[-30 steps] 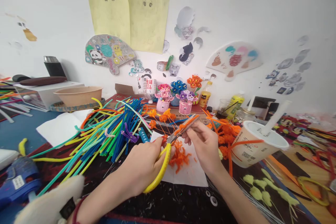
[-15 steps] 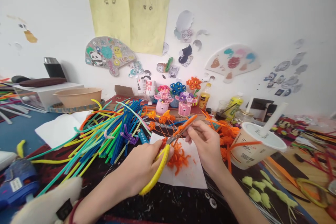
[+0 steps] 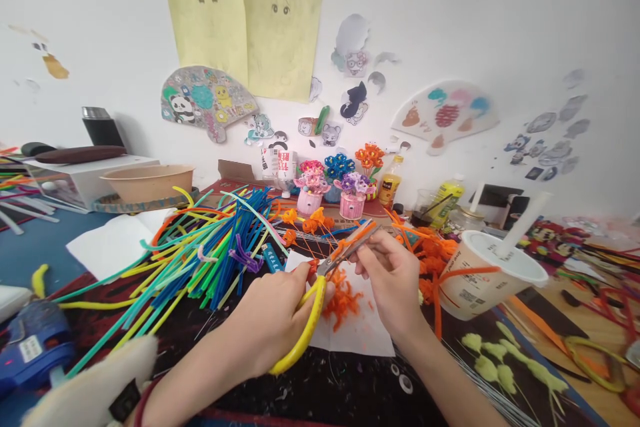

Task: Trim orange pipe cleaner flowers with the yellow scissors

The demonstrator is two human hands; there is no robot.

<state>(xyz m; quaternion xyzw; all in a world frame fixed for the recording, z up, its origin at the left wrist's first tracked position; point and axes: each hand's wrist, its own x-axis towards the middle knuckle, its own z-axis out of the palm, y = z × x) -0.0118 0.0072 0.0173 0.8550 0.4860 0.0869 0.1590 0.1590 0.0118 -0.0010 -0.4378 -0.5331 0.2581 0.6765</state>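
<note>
My left hand (image 3: 280, 310) is closed on yellow-handled scissors (image 3: 303, 347), whose blades point up and to the right. Alongside the blades runs an orange pipe cleaner (image 3: 358, 234), pinched in the fingertips of my right hand (image 3: 393, 273). Its lower end, near my left fingers, is partly hidden. Orange fuzz clippings (image 3: 343, 303) lie in a heap under both hands on a white sheet of paper (image 3: 367, 340).
Left of the hands spreads a bundle of coloured pipe cleaners (image 3: 220, 260). A lidded cup (image 3: 475, 287) with a straw stands at right, beside orange fuzzy flowers (image 3: 430, 253). Small flower pots (image 3: 353, 205) stand behind. A blue glue gun (image 3: 37, 347) sits at far left.
The scissor blades have slid along the orange pipe cleaner toward my right fingers and now overlap it more. Both hands stay in nearly the same place.
</note>
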